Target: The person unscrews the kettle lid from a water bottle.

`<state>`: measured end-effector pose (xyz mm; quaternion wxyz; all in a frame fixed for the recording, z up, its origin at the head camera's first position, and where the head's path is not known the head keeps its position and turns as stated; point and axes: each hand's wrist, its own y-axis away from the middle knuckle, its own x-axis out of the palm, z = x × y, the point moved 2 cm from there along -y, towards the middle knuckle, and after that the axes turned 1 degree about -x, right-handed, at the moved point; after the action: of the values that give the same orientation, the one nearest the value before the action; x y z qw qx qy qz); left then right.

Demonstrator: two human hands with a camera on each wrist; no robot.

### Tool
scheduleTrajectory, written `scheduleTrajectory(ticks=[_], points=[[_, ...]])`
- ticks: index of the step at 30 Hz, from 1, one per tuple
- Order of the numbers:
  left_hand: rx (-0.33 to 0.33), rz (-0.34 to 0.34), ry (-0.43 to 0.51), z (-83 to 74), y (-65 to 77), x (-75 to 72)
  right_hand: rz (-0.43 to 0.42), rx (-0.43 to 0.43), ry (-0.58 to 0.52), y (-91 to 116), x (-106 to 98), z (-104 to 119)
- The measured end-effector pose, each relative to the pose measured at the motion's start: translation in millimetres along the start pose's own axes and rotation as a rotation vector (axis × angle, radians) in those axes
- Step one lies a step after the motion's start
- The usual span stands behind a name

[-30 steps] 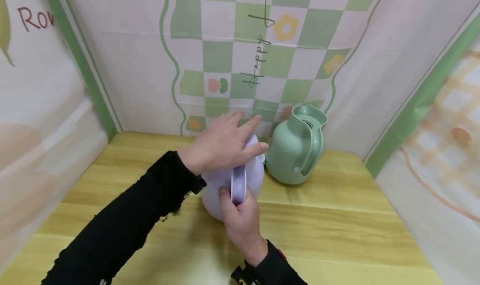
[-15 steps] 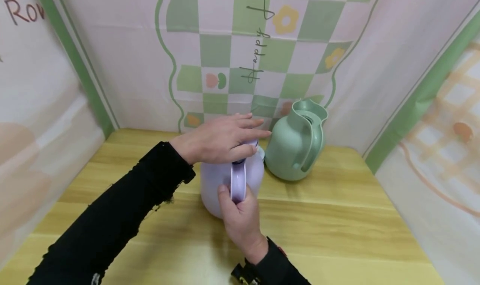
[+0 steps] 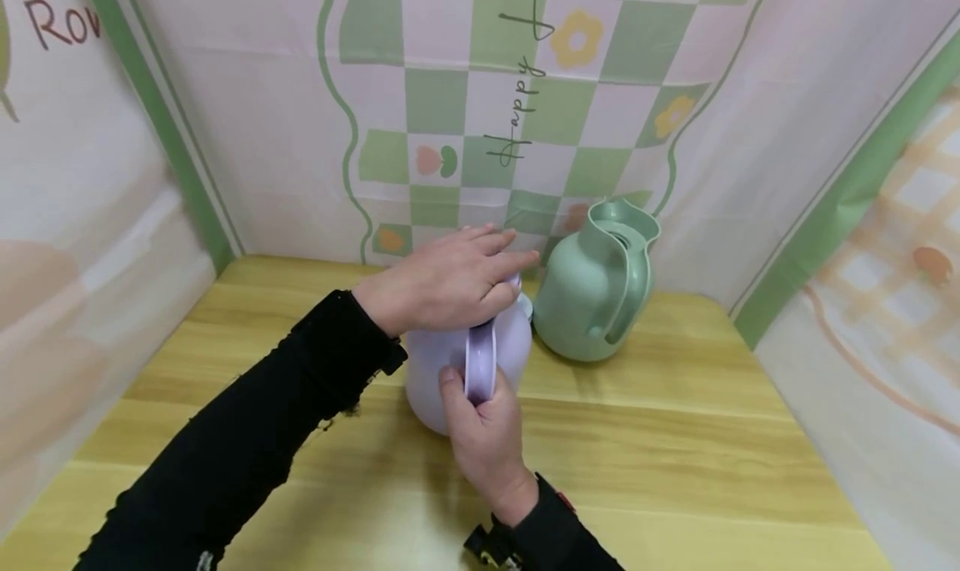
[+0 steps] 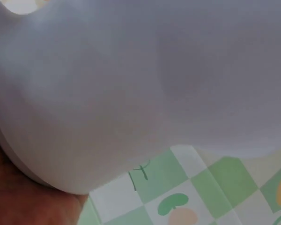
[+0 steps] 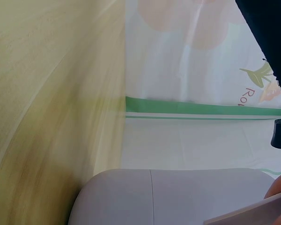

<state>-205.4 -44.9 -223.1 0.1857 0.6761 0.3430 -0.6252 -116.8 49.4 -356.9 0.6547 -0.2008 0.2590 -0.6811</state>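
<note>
A pale purple jug [image 3: 427, 388] stands on the wooden table, its handle facing me. My right hand [image 3: 487, 446] grips the lower part of the handle [image 3: 481, 363], with the thumb along its left side. Across the top of the jug lies my left hand [image 3: 450, 283], palm down, fingers extended to the right; it hides most of the jug's top. In the left wrist view the jug's body [image 4: 122, 93] fills most of the picture, with part of the hand [image 4: 33, 201] at lower left. The right wrist view shows the jug's side [image 5: 126, 199] along the bottom.
To the right of the purple jug stands a green jug [image 3: 581, 304] with a wide spout and its handle toward me. Between them shows a small pale rounded edge [image 3: 526, 306]. A checkered printed cloth [image 3: 435, 100] hangs behind the table [image 3: 637, 438].
My left hand has turned on top of the jug: its thumb, earlier stretched out to the right, now lies lower and closer in. My right hand keeps its hold on the handle.
</note>
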Motion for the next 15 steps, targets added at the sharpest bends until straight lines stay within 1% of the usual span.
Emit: scheduleTrajectory(ticks=[10,15], points=[[-0.094,-0.008,-0.048,-10.6,0.8,0.2,0.012,0.004,-0.012,-0.1,-0.5,1.1],[-0.147,-0.037,-0.095,-17.4,0.7,-0.1,0.021,0.008,-0.007,0.0,-0.8,3.0]])
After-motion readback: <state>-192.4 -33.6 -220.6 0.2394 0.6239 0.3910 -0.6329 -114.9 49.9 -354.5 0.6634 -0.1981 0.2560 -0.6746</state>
